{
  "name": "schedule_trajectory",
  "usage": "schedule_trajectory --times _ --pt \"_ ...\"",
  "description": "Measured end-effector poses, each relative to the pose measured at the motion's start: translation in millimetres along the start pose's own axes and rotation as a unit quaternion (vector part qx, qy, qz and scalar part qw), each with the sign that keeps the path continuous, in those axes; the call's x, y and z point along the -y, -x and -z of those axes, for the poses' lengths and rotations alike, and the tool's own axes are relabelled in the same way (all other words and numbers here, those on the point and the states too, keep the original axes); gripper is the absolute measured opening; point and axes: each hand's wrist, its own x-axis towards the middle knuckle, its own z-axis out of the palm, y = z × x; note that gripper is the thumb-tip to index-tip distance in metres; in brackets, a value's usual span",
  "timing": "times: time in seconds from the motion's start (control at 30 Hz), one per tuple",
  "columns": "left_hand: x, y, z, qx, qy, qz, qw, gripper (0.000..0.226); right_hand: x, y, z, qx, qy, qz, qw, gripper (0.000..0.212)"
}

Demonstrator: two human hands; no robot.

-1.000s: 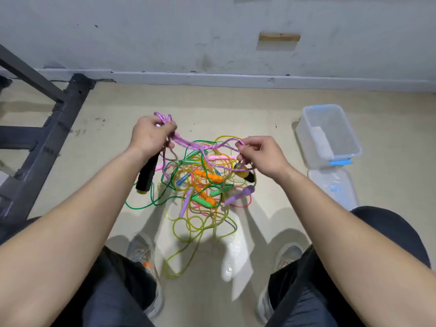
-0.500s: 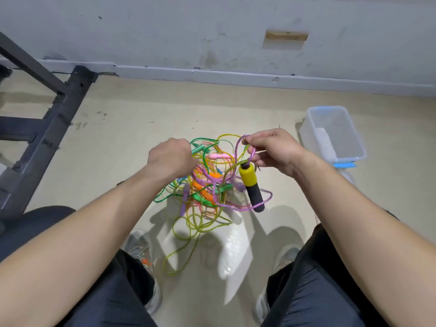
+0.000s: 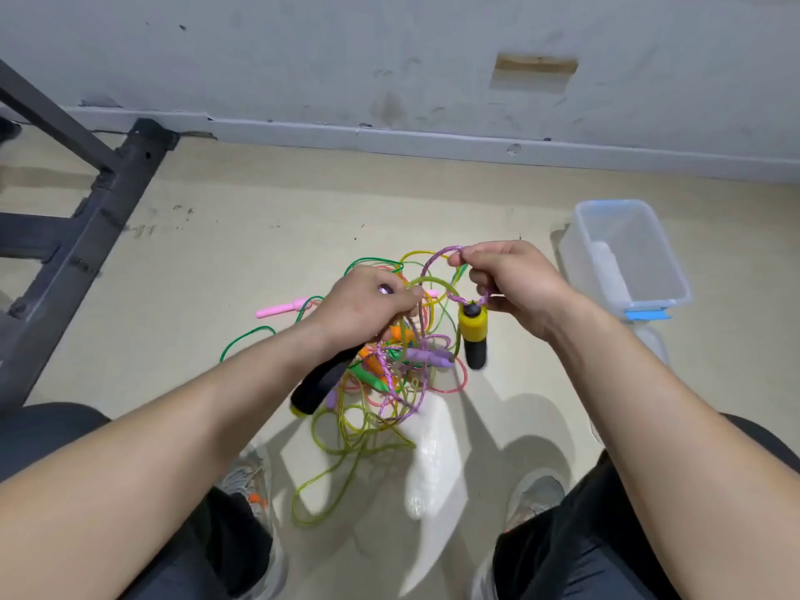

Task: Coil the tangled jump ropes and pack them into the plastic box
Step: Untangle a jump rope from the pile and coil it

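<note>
Head view: person sits over the floor (image 3: 259, 236), both forearms reaching in. Left hand (image 3: 368, 305) has its grip closed round a black handle (image 3: 318, 383) that sticks out below the fist toward the camera, yellow cap at the end; strands of the purple rope (image 3: 437, 258) also run through that fist. Right hand (image 3: 515, 283) pinches the purple rope in a small loop at the fingertips, grip narrow; yellow-and-black handle (image 3: 472, 335) hangs upright from the rope just under it. The two hands are near each other, raised over the rope tangle (image 3: 389, 396): green, yellow, orange, pink and purple cords heaped on the floor between the shoes (image 3: 246, 482). A pink handle (image 3: 281, 310) lies at the tangle's left edge. Plastic box (image 3: 578, 253) stands open on the floor right of the hands, apart from the tangle, no ropes in it, blue clip at the near rim. Black metal frame (image 3: 86, 236) far left, by the grey wall (image 3: 303, 58).
</note>
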Motion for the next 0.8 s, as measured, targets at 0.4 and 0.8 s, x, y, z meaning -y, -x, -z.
schedule_trajectory --times 0.4,0.8 --pt "14.8 -6.4 22.7 -0.061 -0.349 0.102 0.93 0.069 14.2 10.5 8.0 -0.057 0.032 -0.017 0.998 0.015" --pt "-4.2 22.3 -2.3 0.029 0.301 0.113 0.946 0.033 0.1 16.7 -29.1 -0.008 -0.271 -0.155 0.95 0.028"
